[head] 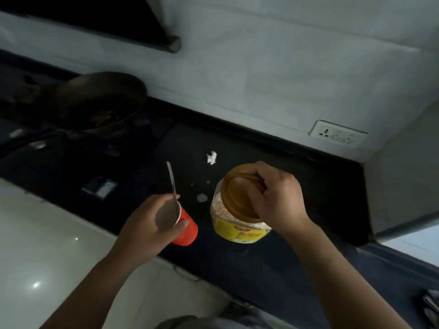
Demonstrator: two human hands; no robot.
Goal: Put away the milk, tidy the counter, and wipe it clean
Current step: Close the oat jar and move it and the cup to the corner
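My left hand [147, 224] grips a red cup [186, 231] with a pale inside, and a metal spoon [171, 180] stands in it. My right hand [278, 198] curls over the amber lid [240, 193] of a clear plastic jar [237, 224] with a yellow label and pale grainy contents. Both stand on the black counter [308, 186]. A crumpled white scrap [211, 157] and a few pale spill spots [202, 197] lie on the counter behind the cup and jar.
A dark pan [99, 103] with food sits on the stove at the left. A small dark packet [99, 187] lies near the counter's front edge. A wall socket [337, 135] is at the back right. A cloth [431, 305] shows at the lower right edge.
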